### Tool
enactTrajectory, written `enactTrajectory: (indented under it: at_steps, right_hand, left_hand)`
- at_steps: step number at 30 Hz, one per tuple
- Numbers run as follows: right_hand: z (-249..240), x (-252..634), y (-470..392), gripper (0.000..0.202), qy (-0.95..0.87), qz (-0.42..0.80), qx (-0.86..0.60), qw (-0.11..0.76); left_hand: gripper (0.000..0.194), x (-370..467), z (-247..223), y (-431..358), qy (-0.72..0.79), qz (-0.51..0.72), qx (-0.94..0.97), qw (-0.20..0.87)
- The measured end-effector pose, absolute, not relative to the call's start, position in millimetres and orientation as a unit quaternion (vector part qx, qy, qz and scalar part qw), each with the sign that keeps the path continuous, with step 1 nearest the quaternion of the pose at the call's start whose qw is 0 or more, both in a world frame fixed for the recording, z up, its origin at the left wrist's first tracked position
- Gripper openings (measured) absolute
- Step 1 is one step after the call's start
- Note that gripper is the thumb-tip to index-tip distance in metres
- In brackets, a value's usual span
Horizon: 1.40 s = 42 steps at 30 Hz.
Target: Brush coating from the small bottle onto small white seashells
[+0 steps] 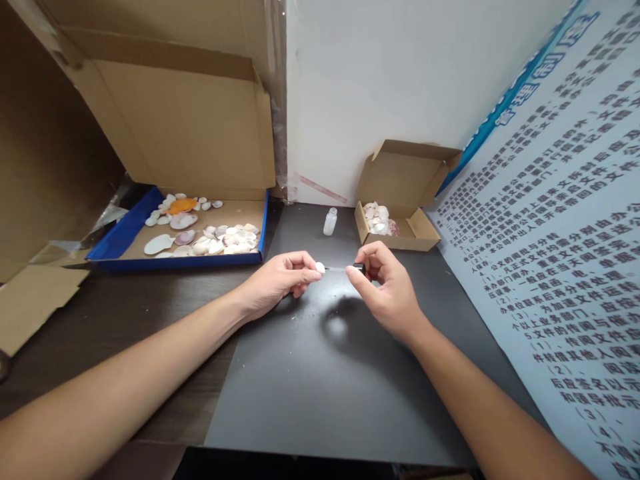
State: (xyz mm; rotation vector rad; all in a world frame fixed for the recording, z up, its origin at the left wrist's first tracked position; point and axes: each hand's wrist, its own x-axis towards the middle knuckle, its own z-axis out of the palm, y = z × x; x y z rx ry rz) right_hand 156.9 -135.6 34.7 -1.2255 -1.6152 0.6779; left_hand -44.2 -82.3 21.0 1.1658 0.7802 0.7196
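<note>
Between the thumb and fingers of my left hand [284, 283] is a small white seashell [320, 268]. My right hand [384, 285] pinches the black cap of a thin brush applicator [359, 268], whose slender stem points left. The tip of the stem is at the shell or just beside it; I cannot tell whether they touch. Behind the hands a small clear bottle [330, 222] stands upright without a cap, with whitish contents. Both hands are raised over a dark grey mat [280, 400], which has tiny white specks on it.
At the left an open blue-edged cardboard box [225, 261] holds many white shells [235, 240] and an orange shell [181, 206]. A smaller open cardboard box [424, 233] with shells stands at the back right. A white wall rises behind, and a printed board [560, 200] leans in on the right.
</note>
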Motion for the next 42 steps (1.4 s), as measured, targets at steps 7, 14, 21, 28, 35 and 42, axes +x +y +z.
enactTrajectory:
  at_steps: [7, 14, 21, 28, 35, 42]
  right_hand:
    - [36.4, 154.6, -137.4, 0.014, -0.663, 0.284, -0.472, 0.507]
    - [34.4, 154.9, -136.9, 0.015, -0.668, 0.267, -0.502, 0.480]
    - [36.2, 154.5, -140.8, 0.014, -0.673, 0.277, -0.472, 0.498]
    - [33.9, 152.8, -137.1, 0.016, -0.662, 0.248, -0.510, 0.491]
    - [32.9, 152.4, -136.6, 0.013, -0.651, 0.306, -0.476, 0.506]
    - [30.6, 153.9, -134.7, 0.015, -0.645, 0.303, -0.490, 0.502]
  left_hand:
    - [0.025, -44.2, 18.2, -80.9, 0.353, 0.325, 0.538, 0.693]
    - [0.024, -44.2, 18.1, -80.8, 0.353, 0.340, 0.532, 0.690]
    - [0.024, -44.2, 17.5, -80.5, 0.358, 0.342, 0.535, 0.684]
    - [0.024, -43.9, 18.4, -81.2, 0.358, 0.348, 0.524, 0.690]
    - [0.026, -43.8, 20.2, -81.7, 0.366, 0.340, 0.523, 0.691]
    - [0.025, -43.3, 22.3, -82.6, 0.359, 0.347, 0.510, 0.700]
